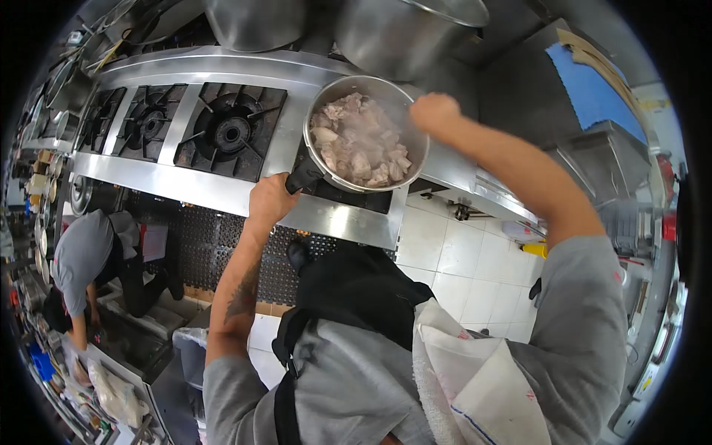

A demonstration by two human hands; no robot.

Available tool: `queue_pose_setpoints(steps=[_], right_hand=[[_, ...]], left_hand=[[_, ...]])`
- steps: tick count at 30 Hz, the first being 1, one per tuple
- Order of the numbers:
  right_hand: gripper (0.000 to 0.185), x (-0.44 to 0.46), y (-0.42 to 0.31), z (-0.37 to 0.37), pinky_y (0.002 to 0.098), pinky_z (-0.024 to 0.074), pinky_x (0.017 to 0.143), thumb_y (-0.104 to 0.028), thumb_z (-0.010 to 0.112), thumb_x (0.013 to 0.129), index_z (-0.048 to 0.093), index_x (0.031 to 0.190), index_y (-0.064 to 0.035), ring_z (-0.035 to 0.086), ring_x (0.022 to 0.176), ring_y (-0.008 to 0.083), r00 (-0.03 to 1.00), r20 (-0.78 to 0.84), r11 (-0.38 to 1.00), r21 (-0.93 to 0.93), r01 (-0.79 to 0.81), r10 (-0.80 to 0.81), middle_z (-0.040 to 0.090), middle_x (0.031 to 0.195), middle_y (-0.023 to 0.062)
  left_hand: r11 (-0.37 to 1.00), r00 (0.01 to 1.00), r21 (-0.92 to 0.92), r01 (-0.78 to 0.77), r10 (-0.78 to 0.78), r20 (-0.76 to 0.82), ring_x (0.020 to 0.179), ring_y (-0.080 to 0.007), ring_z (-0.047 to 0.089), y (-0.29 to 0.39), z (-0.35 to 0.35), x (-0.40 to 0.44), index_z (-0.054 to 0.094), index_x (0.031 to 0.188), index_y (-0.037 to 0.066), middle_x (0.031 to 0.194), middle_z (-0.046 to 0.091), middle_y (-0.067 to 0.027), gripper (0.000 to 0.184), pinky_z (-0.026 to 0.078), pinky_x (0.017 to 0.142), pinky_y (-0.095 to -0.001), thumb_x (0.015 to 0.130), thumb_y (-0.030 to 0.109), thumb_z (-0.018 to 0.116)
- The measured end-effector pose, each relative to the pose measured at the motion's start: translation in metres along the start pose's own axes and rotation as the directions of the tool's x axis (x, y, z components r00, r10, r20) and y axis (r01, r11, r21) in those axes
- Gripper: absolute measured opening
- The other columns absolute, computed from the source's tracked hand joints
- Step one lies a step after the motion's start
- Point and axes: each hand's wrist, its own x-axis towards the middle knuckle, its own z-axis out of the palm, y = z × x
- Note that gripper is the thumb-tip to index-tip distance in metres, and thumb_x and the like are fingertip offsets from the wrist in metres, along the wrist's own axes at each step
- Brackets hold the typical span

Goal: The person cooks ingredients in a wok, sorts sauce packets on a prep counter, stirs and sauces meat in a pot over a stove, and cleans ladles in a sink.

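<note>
A steel pot with a long black handle sits on the right part of the stove. Pale pieces of meat, looking like cooked chicken, fill it, with a haze like steam above them. My left hand is closed around the handle at the pot's near left. Above the pot's right rim, my right hand is closed in a fist. Whatever it grips is blurred and hidden, so I cannot make it out.
Gas burners lie left of the pot. Big steel pots stand behind it. A blue cloth is at the upper right. On the left, a co-worker in grey bends over a steel counter. A black perforated mat covers the floor.
</note>
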Motion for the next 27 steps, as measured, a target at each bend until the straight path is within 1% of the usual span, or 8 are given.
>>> queue_pose_setpoints(steps=[1,3,4,6,12,21,25,27], right_hand=[[0.024,0.007,0.025,-0.023,0.0443,0.0591,0.076,-0.025,0.061,0.088,0.077,0.097,-0.0079,0.072,0.094,0.0331,0.993,0.118,0.999,0.034,0.026,-0.030,0.074,0.098,0.0151],[0.032,0.019,0.070,-0.012,0.0469,0.0565,0.082,-0.031,0.056,0.095,0.076,0.097,-0.0054,0.070,0.095,0.0378,0.985,0.039,0.979,0.118,0.165,-0.171,0.073,0.098,0.0186],[0.032,0.031,0.069,-0.007,0.0469,0.0565,0.082,-0.031,0.056,0.095,0.076,0.097,-0.0054,0.070,0.095,0.0378,0.982,0.028,0.976,0.120,0.180,-0.185,0.073,0.098,0.0186],[0.041,0.041,0.052,0.013,0.0485,0.0533,0.088,-0.038,0.053,0.098,0.073,0.099,-0.0026,0.067,0.097,0.0402,0.983,0.051,0.930,0.336,0.148,-0.175,0.071,0.097,0.0221],[0.045,0.036,0.052,0.030,0.0485,0.0523,0.084,-0.043,0.053,0.097,0.070,0.104,-0.0017,0.065,0.098,0.0391,0.948,0.009,0.859,0.426,0.285,-0.319,0.069,0.097,0.0221],[0.049,-0.031,0.094,0.064,0.0486,0.0478,0.072,-0.050,0.053,0.098,0.072,0.093,-0.0042,0.063,0.076,0.0360,0.966,0.226,0.767,0.639,-0.052,-0.122,0.066,0.078,0.0181],[0.045,-0.081,0.104,0.009,0.0481,0.0489,0.071,-0.047,0.055,0.098,0.072,0.095,-0.0052,0.065,0.078,0.0361,0.974,0.218,0.832,0.550,-0.076,-0.055,0.067,0.078,0.0173],[0.040,-0.101,0.109,-0.022,0.0470,0.0504,0.071,-0.044,0.058,0.097,0.071,0.094,-0.0061,0.066,0.080,0.0366,0.994,0.102,0.905,0.425,-0.005,-0.042,0.069,0.080,0.0168]], left_hand=[[1.000,1.000,-0.017,0.006,-0.007,-0.008,0.081,-0.0412,0.069,-0.002,0.001,0.001,0.072,0.089,0.005,0.081,0.070,-0.0209,0.023,0.056,0.075,-0.0476,0.076,0.024,0.076],[0.999,1.000,-0.024,0.025,-0.026,-0.009,0.080,-0.0415,0.069,-0.001,0.002,0.002,0.072,0.089,0.006,0.080,0.070,-0.0208,0.022,0.056,0.075,-0.0478,0.075,0.023,0.076],[0.999,1.000,-0.029,0.016,-0.017,-0.015,0.079,-0.0418,0.068,-0.001,0.002,0.007,0.072,0.088,0.005,0.080,0.070,-0.0212,0.021,0.056,0.074,-0.0481,0.075,0.022,0.075],[0.999,1.000,-0.022,0.028,-0.029,-0.008,0.079,-0.0421,0.068,0.001,0.005,0.005,0.071,0.088,0.005,0.079,0.069,-0.0216,0.020,0.055,0.074,-0.0484,0.074,0.020,0.074],[0.995,0.995,0.003,0.095,-0.095,-0.031,0.077,-0.0430,0.068,0.009,0.007,0.006,0.071,0.085,0.004,0.078,0.069,-0.0228,0.021,0.055,0.073,-0.0498,0.074,0.022,0.073],[0.997,0.998,-0.036,0.062,-0.063,-0.026,0.079,-0.0423,0.068,0.007,0.004,0.007,0.071,0.084,0.004,0.079,0.069,-0.0227,0.019,0.055,0.074,-0.0490,0.075,0.021,0.074],[0.998,0.999,-0.047,0.042,-0.043,-0.014,0.081,-0.0415,0.069,0.002,0.004,0.007,0.071,0.085,0.004,0.081,0.070,-0.0224,0.021,0.055,0.075,-0.0486,0.074,0.021,0.075],[0.998,1.000,-0.053,0.027,-0.028,-0.014,0.082,-0.0408,0.069,-0.001,0.005,0.007,0.071,0.088,0.004,0.082,0.070,-0.0218,0.023,0.056,0.076,-0.0481,0.074,0.022,0.077]])
